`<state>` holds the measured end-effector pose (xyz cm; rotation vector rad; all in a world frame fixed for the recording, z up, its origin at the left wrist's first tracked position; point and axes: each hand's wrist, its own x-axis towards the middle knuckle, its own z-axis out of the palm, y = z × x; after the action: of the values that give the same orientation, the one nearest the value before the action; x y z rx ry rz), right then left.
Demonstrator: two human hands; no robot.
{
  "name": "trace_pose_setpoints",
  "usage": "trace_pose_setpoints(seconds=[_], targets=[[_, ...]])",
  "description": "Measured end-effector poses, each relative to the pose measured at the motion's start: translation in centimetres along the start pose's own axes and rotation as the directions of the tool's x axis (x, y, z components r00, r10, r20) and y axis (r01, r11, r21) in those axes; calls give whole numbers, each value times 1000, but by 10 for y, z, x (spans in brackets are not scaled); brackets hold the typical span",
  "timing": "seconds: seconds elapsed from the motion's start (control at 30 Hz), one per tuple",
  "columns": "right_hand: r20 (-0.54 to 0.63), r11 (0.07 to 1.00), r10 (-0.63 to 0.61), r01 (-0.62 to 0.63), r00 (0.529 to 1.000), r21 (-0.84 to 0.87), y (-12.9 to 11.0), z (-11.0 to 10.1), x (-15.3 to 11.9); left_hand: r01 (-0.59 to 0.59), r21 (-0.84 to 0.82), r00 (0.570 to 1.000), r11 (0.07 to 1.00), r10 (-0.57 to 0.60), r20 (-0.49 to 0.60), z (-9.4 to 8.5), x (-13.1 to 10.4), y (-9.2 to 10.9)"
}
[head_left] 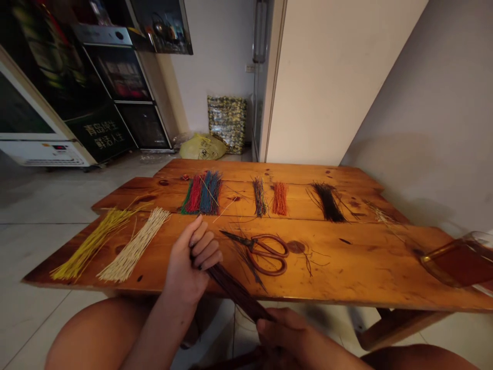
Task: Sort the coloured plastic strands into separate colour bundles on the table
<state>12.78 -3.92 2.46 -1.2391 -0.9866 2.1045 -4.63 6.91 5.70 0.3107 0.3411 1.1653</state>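
A long bundle of dark brown strands [236, 292] slants across the table's front edge. My left hand [192, 259] is closed round its upper end, thumb pointing up. Lower down, past the edge, my right hand [287, 331] grips the same bundle, its fingers partly hidden. Scissors [265, 249] with brown handles lie on the wood just beyond, blades pointing left and slightly apart. Loose dark strands [250, 264] are scattered under and beside them.
On the wooden table [365, 272] lie bundles of yellow strands [92, 244], cream strands [134, 244], red strands [195, 192], blue strands [210, 192], mixed strands [260, 198], orange strands [280, 199] and black strands [329, 202]. A glass container of amber liquid [458, 259] stands at the right.
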Motion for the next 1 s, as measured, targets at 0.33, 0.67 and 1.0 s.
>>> trace_pose_setpoints(seconds=[0.33,0.67,1.0], targets=[[0,987,-62,61,998,-150,16,-2,-2,-142,144,988,979,148,-34,-8,4,25],[-255,927,-256,161,932,-340,39,-31,-6,-561,244,806,791,589,-57,-33,1,55],[-660,901,-383,101,647,-423,-13,-145,13,-415,497,824,762,547,-150,-93,30,3]])
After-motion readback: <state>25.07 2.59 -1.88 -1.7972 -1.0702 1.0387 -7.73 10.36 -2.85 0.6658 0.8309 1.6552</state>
